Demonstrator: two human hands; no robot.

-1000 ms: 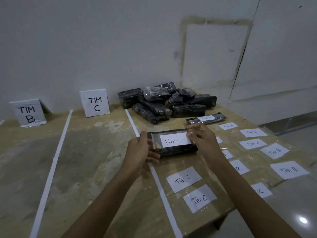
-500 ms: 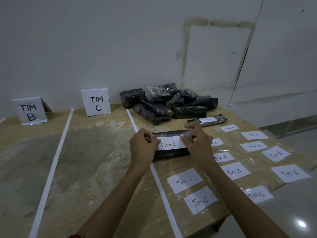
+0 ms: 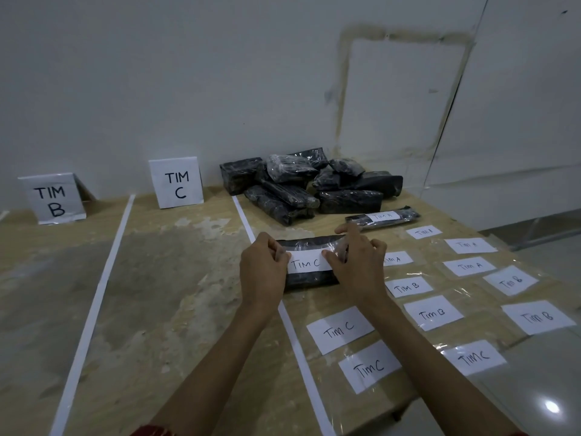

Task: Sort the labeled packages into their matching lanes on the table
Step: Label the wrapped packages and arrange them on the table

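A black wrapped package (image 3: pixel 309 278) with a white "TIM C" label (image 3: pixel 306 262) lies on the table just right of a white tape line (image 3: pixel 248 228). My left hand (image 3: pixel 262 272) curls its fingers over the package's left end. My right hand (image 3: pixel 358 265) pinches the label's right edge with its thumb on the paper. Behind stands the "TIM C" lane sign (image 3: pixel 176 182), with the "TIM B" sign (image 3: pixel 52 198) further left. A slim package labelled "TIM A" (image 3: pixel 382 218) lies behind my right hand.
A heap of black wrapped packages (image 3: pixel 301 187) sits at the back against the wall. Several loose paper labels under clear tape, such as "TIM C" (image 3: pixel 339 330) and "TIM B" (image 3: pixel 537 317), cover the table's right side. Another tape line (image 3: pixel 97 297) runs on the left.
Both hands lowered the package onto the table and closed in on its label; my left hand moved from holding the end to curling over it.
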